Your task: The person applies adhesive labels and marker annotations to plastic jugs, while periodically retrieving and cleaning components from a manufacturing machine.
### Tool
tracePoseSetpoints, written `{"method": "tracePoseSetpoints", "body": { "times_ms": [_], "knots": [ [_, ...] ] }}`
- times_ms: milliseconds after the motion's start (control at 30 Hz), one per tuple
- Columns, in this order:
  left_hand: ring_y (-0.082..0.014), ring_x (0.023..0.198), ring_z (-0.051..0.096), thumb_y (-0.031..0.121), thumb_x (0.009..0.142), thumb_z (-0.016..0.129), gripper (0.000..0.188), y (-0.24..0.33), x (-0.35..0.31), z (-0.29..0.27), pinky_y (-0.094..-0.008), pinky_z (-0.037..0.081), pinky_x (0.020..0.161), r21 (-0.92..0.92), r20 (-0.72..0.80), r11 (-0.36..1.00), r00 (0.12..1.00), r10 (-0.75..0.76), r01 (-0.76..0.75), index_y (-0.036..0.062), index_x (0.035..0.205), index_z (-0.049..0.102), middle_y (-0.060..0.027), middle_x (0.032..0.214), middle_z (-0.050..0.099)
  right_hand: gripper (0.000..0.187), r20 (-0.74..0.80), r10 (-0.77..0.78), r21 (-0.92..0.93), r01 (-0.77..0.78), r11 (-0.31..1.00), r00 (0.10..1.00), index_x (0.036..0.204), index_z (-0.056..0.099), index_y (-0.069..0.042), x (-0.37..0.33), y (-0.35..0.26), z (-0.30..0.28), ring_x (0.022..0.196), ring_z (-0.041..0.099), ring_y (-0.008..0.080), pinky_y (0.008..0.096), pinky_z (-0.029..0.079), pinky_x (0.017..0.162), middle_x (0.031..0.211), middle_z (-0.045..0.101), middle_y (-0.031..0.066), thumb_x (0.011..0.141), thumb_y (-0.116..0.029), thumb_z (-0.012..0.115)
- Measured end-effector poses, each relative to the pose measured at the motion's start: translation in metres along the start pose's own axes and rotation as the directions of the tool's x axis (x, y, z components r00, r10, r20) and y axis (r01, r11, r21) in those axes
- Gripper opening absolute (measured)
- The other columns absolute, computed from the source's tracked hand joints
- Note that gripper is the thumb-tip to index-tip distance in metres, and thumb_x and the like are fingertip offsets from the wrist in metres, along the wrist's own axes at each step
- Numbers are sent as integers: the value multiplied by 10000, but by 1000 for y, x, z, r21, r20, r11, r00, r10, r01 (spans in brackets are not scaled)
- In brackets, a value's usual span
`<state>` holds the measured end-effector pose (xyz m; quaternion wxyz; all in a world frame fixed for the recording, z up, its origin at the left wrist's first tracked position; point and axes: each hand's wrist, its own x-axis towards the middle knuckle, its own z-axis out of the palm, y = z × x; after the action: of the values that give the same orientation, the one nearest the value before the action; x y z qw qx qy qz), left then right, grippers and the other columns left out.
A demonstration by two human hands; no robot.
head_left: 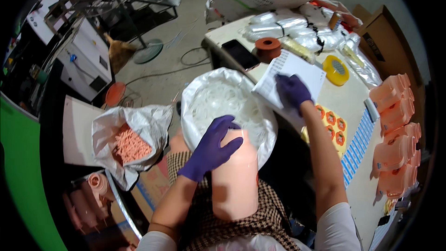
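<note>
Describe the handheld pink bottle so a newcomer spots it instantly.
Find the large white sack of clear pieces near the middle. Just below it, over the checked cloth, is the pink bottle. Unlike the others, it's in the left hand.

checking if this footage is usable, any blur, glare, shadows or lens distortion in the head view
Head view: corners black, green panel edge curved; highlights on the clear plastic rolls; a dark shadow on the peach container; right hand seems slightly blurred.
</note>
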<state>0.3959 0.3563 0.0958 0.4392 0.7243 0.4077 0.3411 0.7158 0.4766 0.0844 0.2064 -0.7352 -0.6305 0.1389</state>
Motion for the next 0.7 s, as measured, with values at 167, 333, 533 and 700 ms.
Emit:
{"method": "tracePoseSetpoints", "body": {
  "times_ms": [167,333,533,700],
  "knots": [
    [-188,1246,507,116,961,612,417,-27,-27,-11,-312,399,1062,-92,-37,991,995,97,-100,22,1358,524,-86,1361,532,395,-382,-61,617,304,726,922,1375,592,-31,-71,-55,-53,1005,533,155,305,416,976,1184,625,58,1016,-186,533],
    [-135,1036,600,120,970,614,308,-29,-28,-5,-278,475,939,-260,-173,965,983,-67,20,37,1265,644,-68,1147,663,448,-316,-607,-22,634,773,730,1196,730,-188,-227,-81,-38,792,593,277,376,505,670,996,601,112,751,-146,763],
    [-47,652,530,153,930,685,241,5,7,2,-214,461,604,-259,43,939,974,-224,228,44,1142,720,13,807,658,478,-241,-564,-60,568,821,790,1237,707,-245,-284,-74,-11,744,567,231,346,480,620,981,563,87,768,-186,777],
    [-177,891,642,121,941,630,225,-9,15,33,-308,508,837,-113,-81,993,997,11,-20,11,1119,712,-85,977,701,468,-246,-531,-32,540,841,811,1229,713,-240,-286,-66,-3,760,574,235,347,486,638,986,571,89,768,-187,777]
  ]
}}
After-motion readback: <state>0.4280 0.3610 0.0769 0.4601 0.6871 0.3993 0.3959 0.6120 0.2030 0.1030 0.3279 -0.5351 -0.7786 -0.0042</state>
